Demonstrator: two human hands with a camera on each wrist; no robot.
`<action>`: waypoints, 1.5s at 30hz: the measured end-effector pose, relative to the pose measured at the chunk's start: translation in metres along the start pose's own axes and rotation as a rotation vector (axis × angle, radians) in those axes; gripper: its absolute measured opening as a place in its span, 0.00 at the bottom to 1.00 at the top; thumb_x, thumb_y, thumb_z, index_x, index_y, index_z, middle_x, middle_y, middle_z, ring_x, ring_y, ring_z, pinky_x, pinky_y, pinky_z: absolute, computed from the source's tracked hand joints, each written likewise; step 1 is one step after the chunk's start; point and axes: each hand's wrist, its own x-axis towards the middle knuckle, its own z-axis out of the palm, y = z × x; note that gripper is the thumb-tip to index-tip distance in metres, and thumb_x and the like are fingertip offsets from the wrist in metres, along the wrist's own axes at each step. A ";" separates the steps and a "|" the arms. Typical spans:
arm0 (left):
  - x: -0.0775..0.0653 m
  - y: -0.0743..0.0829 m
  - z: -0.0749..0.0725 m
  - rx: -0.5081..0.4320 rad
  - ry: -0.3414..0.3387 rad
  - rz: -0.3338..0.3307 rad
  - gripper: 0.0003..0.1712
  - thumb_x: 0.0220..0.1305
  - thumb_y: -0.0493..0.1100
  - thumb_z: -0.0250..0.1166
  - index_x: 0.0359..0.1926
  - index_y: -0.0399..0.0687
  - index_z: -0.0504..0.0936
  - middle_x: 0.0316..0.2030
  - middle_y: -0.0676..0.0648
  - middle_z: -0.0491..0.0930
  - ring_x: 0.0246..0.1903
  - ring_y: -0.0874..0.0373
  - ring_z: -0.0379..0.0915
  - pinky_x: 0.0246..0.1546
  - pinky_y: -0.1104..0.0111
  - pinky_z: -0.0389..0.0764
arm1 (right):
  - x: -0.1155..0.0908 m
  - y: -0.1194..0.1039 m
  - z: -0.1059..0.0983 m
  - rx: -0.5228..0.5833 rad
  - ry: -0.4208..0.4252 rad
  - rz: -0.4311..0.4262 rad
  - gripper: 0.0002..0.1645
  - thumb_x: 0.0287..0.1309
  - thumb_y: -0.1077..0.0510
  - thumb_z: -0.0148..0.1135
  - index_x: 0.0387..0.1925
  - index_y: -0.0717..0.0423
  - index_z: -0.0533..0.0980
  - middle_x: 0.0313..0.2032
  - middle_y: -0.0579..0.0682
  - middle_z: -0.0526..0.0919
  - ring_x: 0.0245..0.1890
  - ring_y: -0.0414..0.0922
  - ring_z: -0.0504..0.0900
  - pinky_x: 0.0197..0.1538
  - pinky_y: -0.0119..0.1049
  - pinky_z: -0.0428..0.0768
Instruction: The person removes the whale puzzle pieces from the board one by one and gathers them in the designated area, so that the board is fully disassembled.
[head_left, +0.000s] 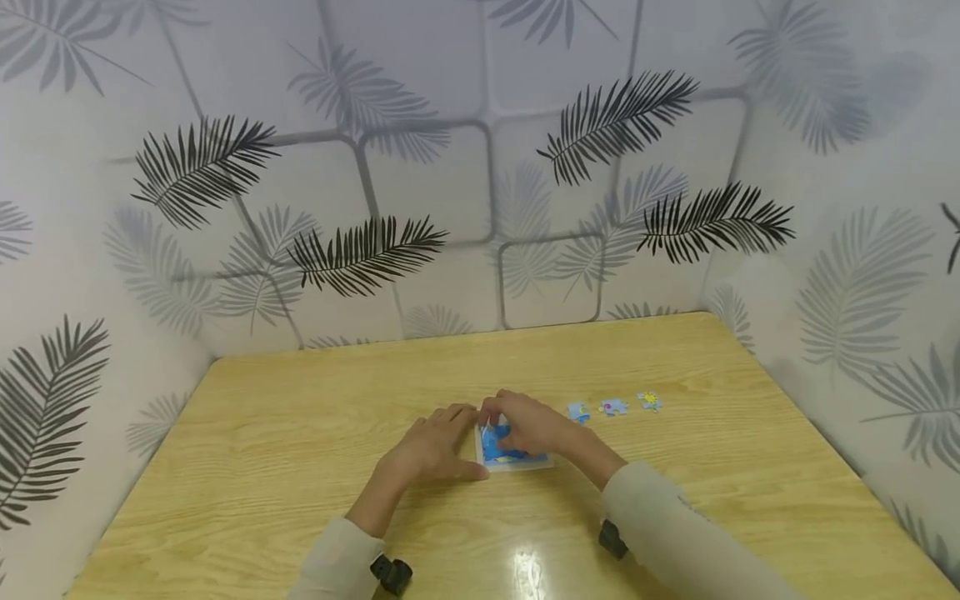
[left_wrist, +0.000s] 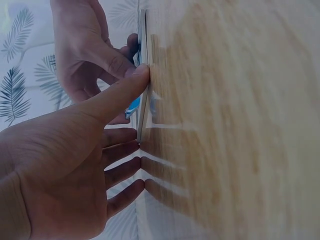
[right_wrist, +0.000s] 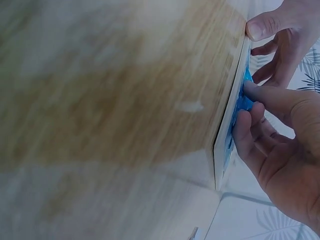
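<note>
A small jigsaw puzzle board (head_left: 480, 440) with a pale frame and blue picture lies flat on the table. At its left side, my left hand (head_left: 429, 447) has spread fingers, with its thumb touching the near edge. In the left wrist view, the fingertips of the left hand (left_wrist: 65, 165) rest on the table by the board. Over the picture is my right hand (head_left: 531, 427), its fingers bent. The right wrist view shows the right hand (right_wrist: 295, 145) pinching a blue puzzle piece (right_wrist: 246, 102) against the board; its outline is mostly hidden by the fingers.
To the right of the board lie three loose puzzle pieces: a light-blue one (head_left: 577, 411), one with a pink mark (head_left: 613, 407) and one with a yellow sun (head_left: 649, 399). The wooden table (head_left: 300, 417) meets a leaf-patterned wall (head_left: 442, 283) at the back.
</note>
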 end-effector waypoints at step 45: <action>-0.005 0.005 -0.006 -0.040 -0.021 -0.017 0.51 0.63 0.63 0.73 0.78 0.48 0.63 0.78 0.42 0.60 0.77 0.38 0.55 0.73 0.34 0.55 | -0.001 0.005 0.002 -0.108 0.019 -0.195 0.18 0.63 0.68 0.69 0.54 0.56 0.80 0.49 0.54 0.80 0.46 0.48 0.80 0.51 0.41 0.82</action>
